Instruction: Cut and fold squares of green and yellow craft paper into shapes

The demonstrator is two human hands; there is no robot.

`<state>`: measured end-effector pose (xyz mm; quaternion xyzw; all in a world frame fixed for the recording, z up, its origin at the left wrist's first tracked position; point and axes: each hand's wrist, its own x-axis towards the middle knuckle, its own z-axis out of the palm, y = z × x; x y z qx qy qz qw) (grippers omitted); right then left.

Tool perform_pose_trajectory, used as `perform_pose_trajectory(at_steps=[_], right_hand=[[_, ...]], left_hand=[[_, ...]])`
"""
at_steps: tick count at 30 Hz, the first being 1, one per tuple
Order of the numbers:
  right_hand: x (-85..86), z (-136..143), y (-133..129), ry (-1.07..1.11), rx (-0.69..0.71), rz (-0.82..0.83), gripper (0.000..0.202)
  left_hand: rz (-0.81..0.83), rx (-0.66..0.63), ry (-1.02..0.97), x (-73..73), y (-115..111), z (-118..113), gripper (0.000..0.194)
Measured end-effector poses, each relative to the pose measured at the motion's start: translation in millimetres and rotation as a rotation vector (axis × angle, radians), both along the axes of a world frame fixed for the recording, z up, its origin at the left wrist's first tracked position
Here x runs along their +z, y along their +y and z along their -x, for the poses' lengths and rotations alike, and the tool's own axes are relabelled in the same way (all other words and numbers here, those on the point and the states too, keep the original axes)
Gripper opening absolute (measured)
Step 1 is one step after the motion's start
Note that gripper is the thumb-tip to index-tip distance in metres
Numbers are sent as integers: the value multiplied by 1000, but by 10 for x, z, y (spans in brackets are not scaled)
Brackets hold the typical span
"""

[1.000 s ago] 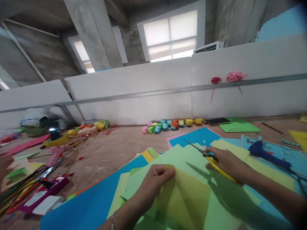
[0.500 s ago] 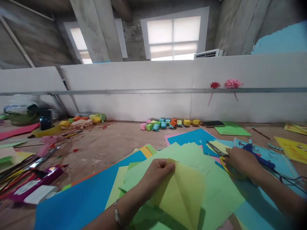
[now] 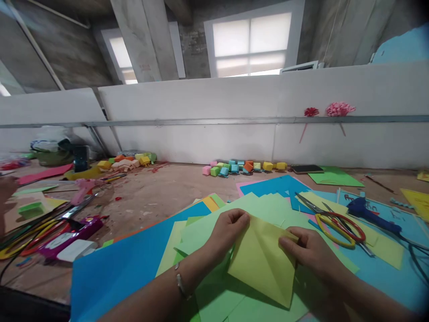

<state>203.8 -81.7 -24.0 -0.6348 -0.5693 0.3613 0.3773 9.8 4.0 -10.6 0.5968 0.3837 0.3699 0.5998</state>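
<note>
A square yellow paper (image 3: 263, 261) with a crease across it is held up over a pile of light green sheets (image 3: 214, 232). My left hand (image 3: 228, 232) pinches its top left corner between thumb and fingers. At the upper right corner, my right hand (image 3: 306, 250) grips it the same way. Scissors with yellow and red handles (image 3: 338, 228) lie to the right of my right hand, on pale yellow and blue paper.
Blue paper (image 3: 130, 264) spreads at the left. A blue glue gun (image 3: 372, 217) lies right, a purple tool (image 3: 72, 237) left. Small paper cubes (image 3: 234, 167) line the white partition (image 3: 194, 143). Part of another person's hand (image 3: 7, 190) shows at the far left edge.
My right hand has let go of the scissors, moved left and taken the yellow paper's right corner. The view has shifted left, and another person's hand has appeared at the left edge.
</note>
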Motion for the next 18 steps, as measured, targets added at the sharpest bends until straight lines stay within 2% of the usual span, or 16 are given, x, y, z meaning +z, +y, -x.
perform_pose_trajectory(at_steps=[4, 11, 14, 15, 16, 18], right_hand=[[30, -43, -4, -21, -3, -9, 36], [106, 1, 104, 60, 90, 3, 34], [66, -38, 142, 70, 84, 1, 33], [48, -55, 147, 61, 69, -5, 32], [34, -70, 147, 48, 49, -15, 31], [24, -80, 132, 28, 7, -40, 28]], left_hand=[[5, 39, -70, -4, 79, -10, 31], [62, 151, -184, 17, 138, 33, 28], [61, 264, -261, 69, 322, 151, 33], [57, 357, -271, 91, 392, 200, 34], [55, 436, -256, 111, 453, 244, 36], [58, 498, -224, 147, 524, 299, 40]])
